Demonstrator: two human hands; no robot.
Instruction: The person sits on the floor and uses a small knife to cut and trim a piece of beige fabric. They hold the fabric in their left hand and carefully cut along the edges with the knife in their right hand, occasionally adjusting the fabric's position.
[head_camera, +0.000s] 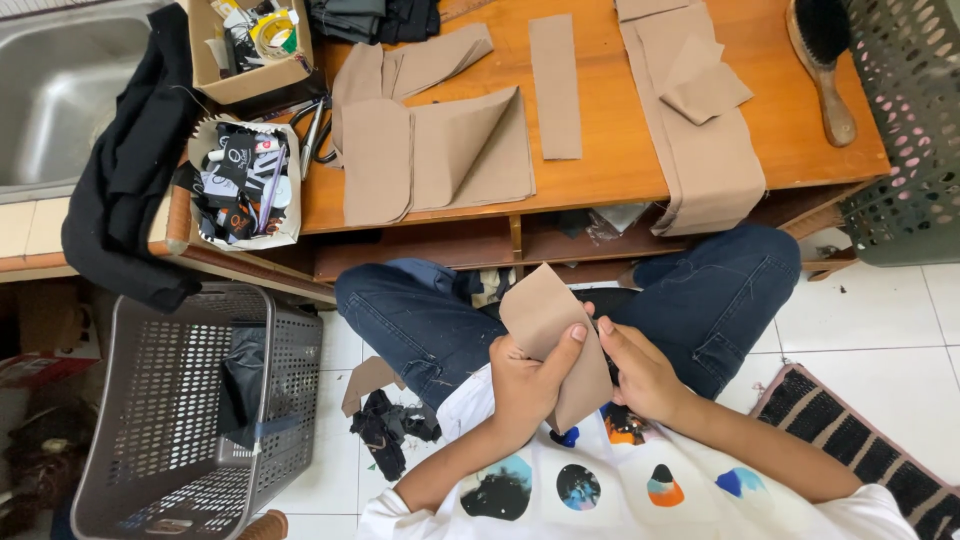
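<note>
I sit cross-legged in blue jeans before a low wooden table. Both hands hold one tan fabric piece over my lap. My left hand grips its lower left side with the thumb pressed on the front. My right hand pinches its right edge. On the table lie more tan cut pieces: a folded stack, a narrow strip and a long band that hangs over the front edge.
A grey plastic basket stands at my left. Black scraps lie on the tiled floor. Two small boxes of labels and tape, scissors, a brush, a steel sink and a black cloth are around the table.
</note>
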